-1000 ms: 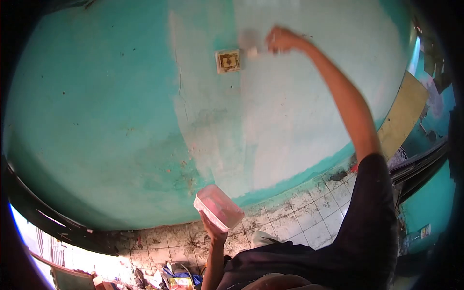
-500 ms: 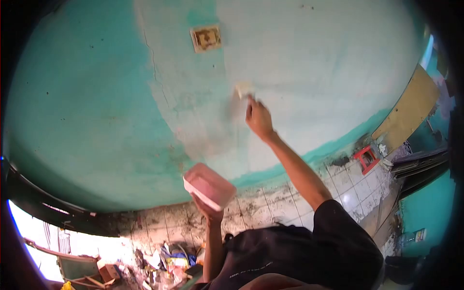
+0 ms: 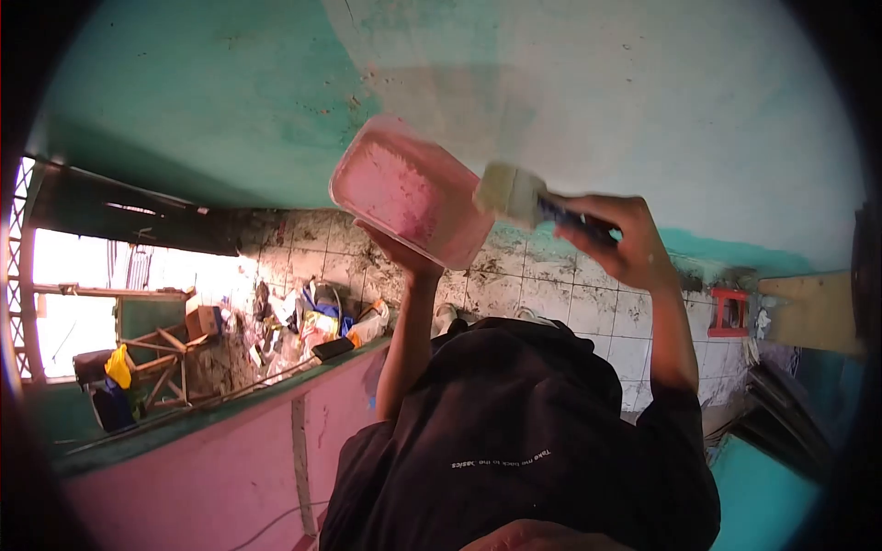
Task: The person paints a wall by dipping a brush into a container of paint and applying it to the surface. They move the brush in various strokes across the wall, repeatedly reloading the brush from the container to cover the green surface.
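Note:
A pink plastic tub (image 3: 395, 184) with pinkish paint inside is tilted in front of the wall. My left hand (image 3: 402, 253) supports it from below, fingers partly hidden behind it. In my right hand (image 3: 625, 239) is the dark handle of a wide paintbrush (image 3: 514, 193), whose pale bristles are at the tub's right edge. Whether bristles and tub touch is unclear. Behind them, the wall (image 3: 588, 101) is green on the left and coated whitish on the right.
Dirty white floor tiles (image 3: 560, 298) run along the wall's foot. A red stool (image 3: 728, 312) and a tan board (image 3: 808, 310) stand at the right. Clutter (image 3: 322, 312), a wooden frame (image 3: 165, 354) and a pink low wall (image 3: 211, 468) are at the left.
The view has tilted down. My right hand has brought the brush from the wall down to the tub's edge. The tub is still held in my left hand.

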Motion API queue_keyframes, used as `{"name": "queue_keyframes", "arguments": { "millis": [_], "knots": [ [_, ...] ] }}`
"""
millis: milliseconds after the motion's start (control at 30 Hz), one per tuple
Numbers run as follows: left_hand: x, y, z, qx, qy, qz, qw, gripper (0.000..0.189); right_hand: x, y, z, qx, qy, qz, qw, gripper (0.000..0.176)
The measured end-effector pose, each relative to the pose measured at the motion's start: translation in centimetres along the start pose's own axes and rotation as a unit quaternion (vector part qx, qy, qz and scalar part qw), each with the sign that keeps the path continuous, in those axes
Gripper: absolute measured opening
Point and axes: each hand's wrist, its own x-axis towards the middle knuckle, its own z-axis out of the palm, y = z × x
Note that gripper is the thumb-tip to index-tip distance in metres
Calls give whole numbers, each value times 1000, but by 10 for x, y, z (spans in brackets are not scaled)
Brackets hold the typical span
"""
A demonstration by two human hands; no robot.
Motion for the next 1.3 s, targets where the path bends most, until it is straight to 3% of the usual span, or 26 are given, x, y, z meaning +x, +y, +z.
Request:
{"name": "queue_keyframes", "arguments": {
  "millis": [67, 300, 433, 567, 633, 867, 933, 1067, 1300],
  "knots": [
    [-16, -15, -3, 26, 11, 23, 999, 79, -8, -1, -8, 2, -40, -56, 998, 33],
    [-73, -64, 3, 104, 32, 71, 992, 80, -37, 3, -35, -132, -191, -20, 972, 32],
    [-87, -99, 12, 151, 28, 85, 984, 80, -51, 24, -15, -183, -209, 13, 961, 35],
    [-103, -108, 12, 212, 12, 102, 972, 81, -70, 35, -30, -118, -182, -16, 976, 35],
    [-105, -111, 8, 238, 8, 115, 964, 81, -76, 37, -42, -93, -174, 26, 980, 35],
    [-117, -139, 1, 303, 19, 155, 940, 82, -92, 41, -25, -110, -183, 30, 976, 34],
    [-125, -136, 2, 321, 13, 167, 932, 83, -93, 38, -35, -43, -142, 28, 989, 33],
    [-110, -136, 0, 341, 8, 207, 917, 83, -95, 42, -37, -96, -187, 56, 976, 31],
    [-123, -140, -9, 416, 0, 233, 879, 85, -97, 49, -29, -21, -142, -7, 990, 30]
  ]
}}
